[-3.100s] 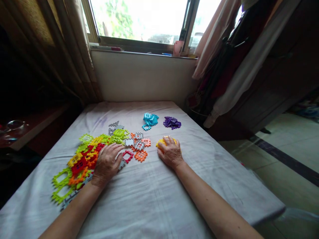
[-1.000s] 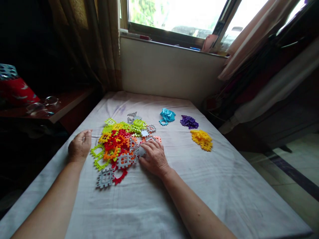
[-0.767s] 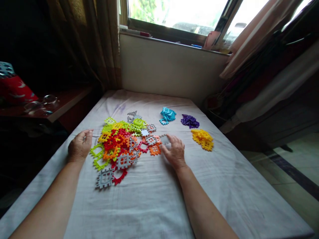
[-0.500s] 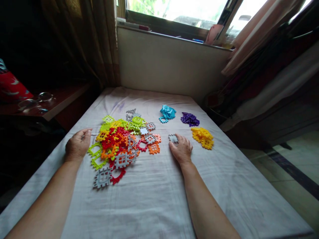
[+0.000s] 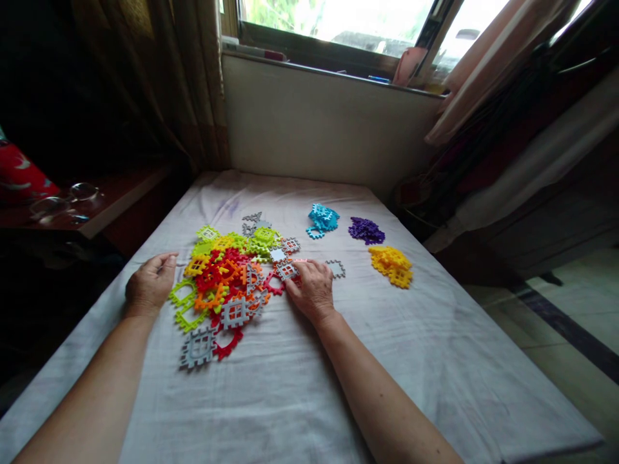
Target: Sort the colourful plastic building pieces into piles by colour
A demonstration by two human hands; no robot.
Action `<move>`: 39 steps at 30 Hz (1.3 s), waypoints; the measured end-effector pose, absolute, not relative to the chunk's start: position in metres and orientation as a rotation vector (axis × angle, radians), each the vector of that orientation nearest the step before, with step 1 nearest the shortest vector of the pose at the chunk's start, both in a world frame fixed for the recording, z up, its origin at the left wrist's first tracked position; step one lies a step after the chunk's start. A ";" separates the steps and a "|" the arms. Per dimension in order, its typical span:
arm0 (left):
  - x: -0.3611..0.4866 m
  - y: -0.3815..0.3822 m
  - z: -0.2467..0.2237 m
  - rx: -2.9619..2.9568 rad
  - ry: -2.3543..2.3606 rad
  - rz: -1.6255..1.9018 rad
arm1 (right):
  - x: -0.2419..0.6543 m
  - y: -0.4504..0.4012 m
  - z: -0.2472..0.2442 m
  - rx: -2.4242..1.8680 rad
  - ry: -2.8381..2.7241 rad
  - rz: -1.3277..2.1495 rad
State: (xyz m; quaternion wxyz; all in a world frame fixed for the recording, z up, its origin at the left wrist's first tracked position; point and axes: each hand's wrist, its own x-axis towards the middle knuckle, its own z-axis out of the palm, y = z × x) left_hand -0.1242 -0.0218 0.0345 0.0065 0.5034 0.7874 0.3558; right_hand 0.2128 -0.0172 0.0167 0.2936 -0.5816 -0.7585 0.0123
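My right hand point(image 5: 312, 287) is at the right edge of a mixed pile of toothed plastic building pieces point(image 5: 227, 270). Its thumb and fingertips close on a grey window piece point(image 5: 286, 270), and the palm covers some orange pieces. Just to the right of this hand, a single grey frame piece point(image 5: 336, 269) lies flat on the cloth. My left hand point(image 5: 151, 283) rests left of the pile, near a lime-green frame piece point(image 5: 182, 292); its fingers are curled together with nothing visible in them.
Toward the right of the cloth-covered table point(image 5: 300, 393) sit separate heaps of blue pieces point(image 5: 323, 219), purple pieces point(image 5: 367, 230) and yellow pieces point(image 5: 393, 264). Eyeglasses point(image 5: 53, 205) lie on a side table at left. A wall with a window stands behind.
My right hand has let go of the grey frame piece, leaving it on the cloth, and has moved left to the grey window piece. The left hand stays put.
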 end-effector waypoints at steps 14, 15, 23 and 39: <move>-0.118 -0.022 0.042 1.449 2.499 1.019 | 0.305 -0.002 0.010 -2.036 -1.495 -0.098; -0.119 -0.022 0.042 1.451 2.496 1.031 | 0.307 -0.002 0.008 -2.038 -1.484 -0.098; -0.116 -0.022 0.041 1.410 2.518 0.993 | 0.301 -0.003 0.004 -1.907 -1.516 -0.179; -0.116 -0.023 0.040 1.437 2.484 1.023 | 0.198 -0.045 0.023 -0.911 -2.383 0.205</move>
